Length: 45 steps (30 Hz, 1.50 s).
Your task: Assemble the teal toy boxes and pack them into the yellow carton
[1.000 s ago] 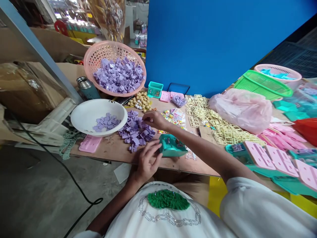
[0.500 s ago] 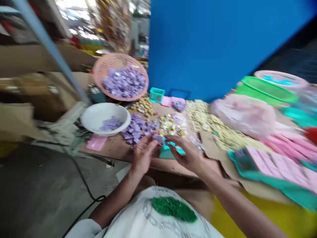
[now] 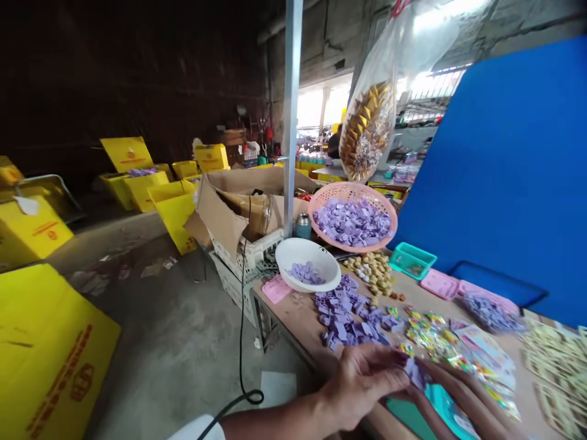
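Note:
My left hand (image 3: 362, 385) is at the bottom of the view, its fingers pinching a small purple plastic piece (image 3: 416, 373) against a teal plastic case (image 3: 447, 412). My right hand (image 3: 463, 400) lies under and beside that case, holding it at the table's front edge. Just beyond my hands lies a loose pile of purple pieces (image 3: 351, 315) on the wooden table (image 3: 293, 311). A white bowl (image 3: 310, 263) with a few purple pieces stands behind the pile. A pink basket (image 3: 352, 214) full of purple pieces leans behind the bowl.
Colourful stickers (image 3: 440, 342), tan beads (image 3: 372, 269), a small teal tray (image 3: 411, 260) and pink lids (image 3: 440, 283) lie further along the table. A blue board (image 3: 504, 177) stands behind. A metal post (image 3: 291, 116), cardboard box (image 3: 238, 201), black cable (image 3: 241, 342) and yellow crates (image 3: 41, 342) fill the floor left.
The view has swung up and to the left, showing the floor and yellow crates. Both hands have come together on the teal case, with a purple piece taken from the pile.

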Tool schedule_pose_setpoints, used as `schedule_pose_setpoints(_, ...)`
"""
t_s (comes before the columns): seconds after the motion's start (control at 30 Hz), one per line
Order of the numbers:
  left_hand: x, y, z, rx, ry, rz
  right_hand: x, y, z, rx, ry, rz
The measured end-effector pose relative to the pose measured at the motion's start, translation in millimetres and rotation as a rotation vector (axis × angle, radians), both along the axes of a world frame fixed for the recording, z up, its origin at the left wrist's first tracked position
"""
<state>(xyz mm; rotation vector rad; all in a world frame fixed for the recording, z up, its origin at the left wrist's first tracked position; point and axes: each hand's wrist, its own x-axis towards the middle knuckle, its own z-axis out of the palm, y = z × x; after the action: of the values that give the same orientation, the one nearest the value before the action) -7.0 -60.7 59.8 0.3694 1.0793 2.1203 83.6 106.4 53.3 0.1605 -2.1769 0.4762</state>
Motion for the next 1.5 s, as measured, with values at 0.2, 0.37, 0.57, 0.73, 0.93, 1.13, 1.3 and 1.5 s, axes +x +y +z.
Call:
schedule_pose_setpoints(0.2,-6,-10,12.0,0.024,-0.062,-0.161,8,-24,42.1,-0.077,-0.106,0.074)
schedule_pose_setpoints(0.37,-11,3,-0.8,0.028,-0.033,-0.201,14,-17,31.7,-0.218,-0.136,-0.049)
schedule_pose_setpoints(0.57,-9,11,-3.5,0.028,-0.084,-0.206,29,-19,35.7,-0.322,-0.159,-0.025)
schedule_pose_setpoints(0.73,-18,14,5.9,0.072,-0.063,-0.191,33,-8,44.6,-0.447,-0.192,-0.024)
schedule_pose_setpoints(0.93,-26,13,12.6,0.045,-0.214,-0.36,32,-8,46.9,-0.331,-0.188,-0.044)
schedule_pose_setpoints(1.13,-23,15,8.4,-0.011,-0.163,-0.315,29,-13,56.6,-0.177,-0.229,0.046)
schedule_pose_setpoints(1.3,-29,19,7.3,-0.05,0.088,-0.348,21,7,63.8,-0.204,-0.217,0.161)
schedule_pose_setpoints(1.5,-43,29,-40.7,-0.214,0.886,-0.084,15,35,33.1,-0.521,-0.277,0.052)
